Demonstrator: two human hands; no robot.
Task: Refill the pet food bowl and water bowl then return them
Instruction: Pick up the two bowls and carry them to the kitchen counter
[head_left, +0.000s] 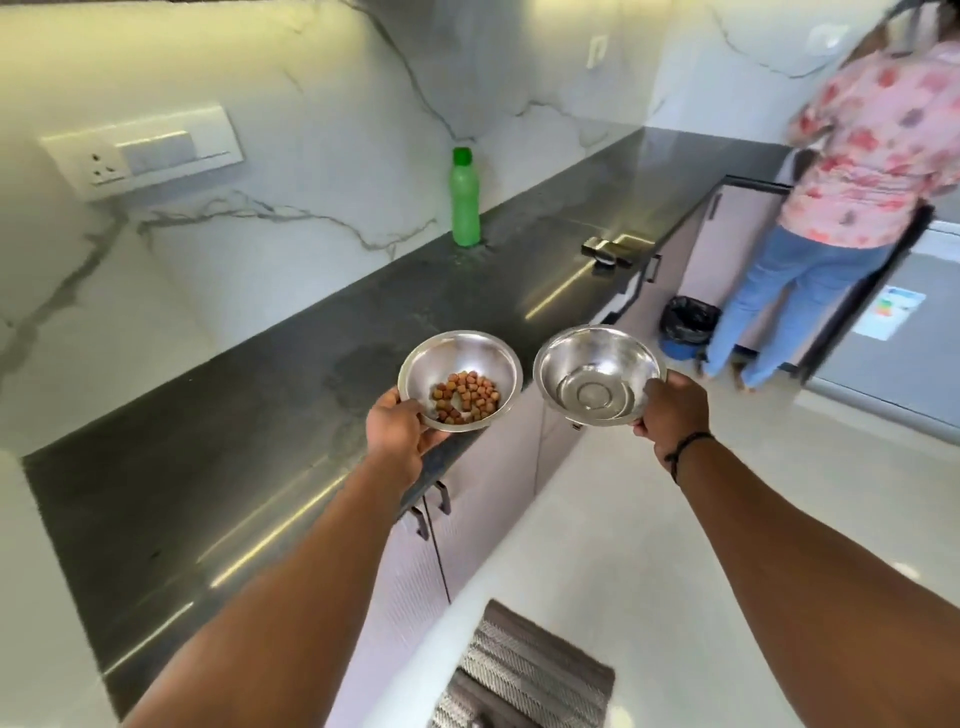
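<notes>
My left hand (397, 434) grips the near rim of a steel food bowl (457, 358) that holds a small heap of brown kibble (466, 396). It hangs over the front edge of the dark countertop (218, 441). My right hand (672, 410) holds a second steel bowl (597, 358) by its right rim, out over the floor; a shallow layer of water lies in it. Both bowls are level and side by side, a small gap between them. A green bottle (464, 197) with its cap on stands upright on the counter by the marble wall.
A person in a floral top and jeans (831, 218) stands at the far right by a fridge (893, 322). A bin with a black liner (688, 325) sits on the floor there. Cabinet handles (441, 499) jut below the counter. A striped mat (524, 675) lies on the floor.
</notes>
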